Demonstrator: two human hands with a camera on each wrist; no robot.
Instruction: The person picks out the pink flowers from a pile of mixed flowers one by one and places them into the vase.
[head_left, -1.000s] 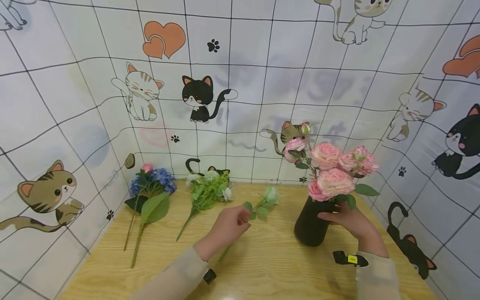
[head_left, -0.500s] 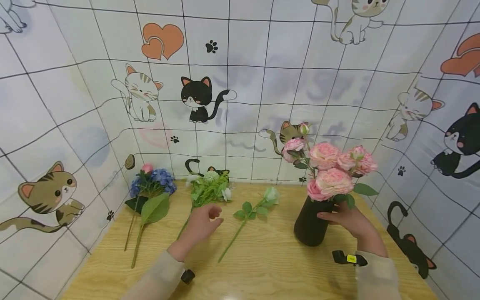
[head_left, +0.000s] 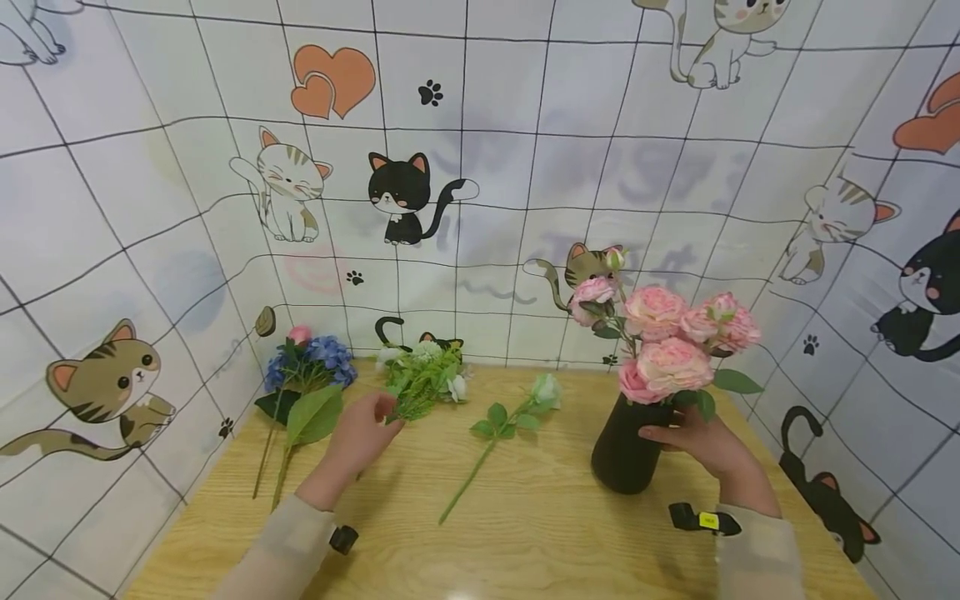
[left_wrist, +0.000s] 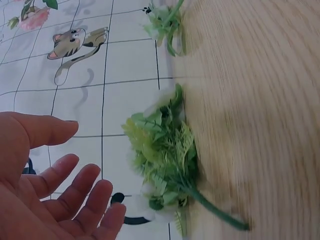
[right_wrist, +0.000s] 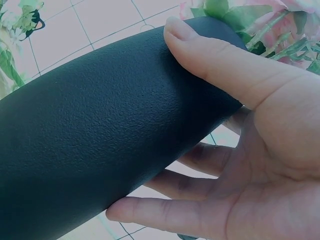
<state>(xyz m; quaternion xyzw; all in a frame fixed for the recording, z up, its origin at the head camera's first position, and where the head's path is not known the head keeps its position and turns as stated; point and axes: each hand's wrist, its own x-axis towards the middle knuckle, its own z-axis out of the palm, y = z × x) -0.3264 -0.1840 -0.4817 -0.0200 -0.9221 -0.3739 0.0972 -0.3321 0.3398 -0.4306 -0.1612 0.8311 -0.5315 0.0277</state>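
My right hand (head_left: 701, 446) grips the upper part of a black vase (head_left: 626, 454), thumb in front and fingers round the far side. The right wrist view shows the thumb lying along the vase's dark textured wall (right_wrist: 100, 115). Several pink flowers (head_left: 667, 362) with green leaves stand in the vase. Over the stem of a green and white flower bunch (head_left: 420, 379) hovers my left hand (head_left: 360, 437). In the left wrist view the left hand's fingers (left_wrist: 75, 195) are loosely spread with nothing in them, and the bunch's green stem (left_wrist: 220, 212) lies on the table beyond.
A single pale green rose (head_left: 546, 392) lies in mid-table, its stem pointing toward me. Left of my left hand are blue hydrangeas (head_left: 330, 358) with a big leaf and a pink bud (head_left: 299, 334). Cat-print cloth walls (head_left: 495, 208) enclose the wooden table (head_left: 525, 533).
My left hand has let go of the pale green rose, leaving it on the table, and moved left to the green and white bunch. The right hand keeps its hold on the vase.
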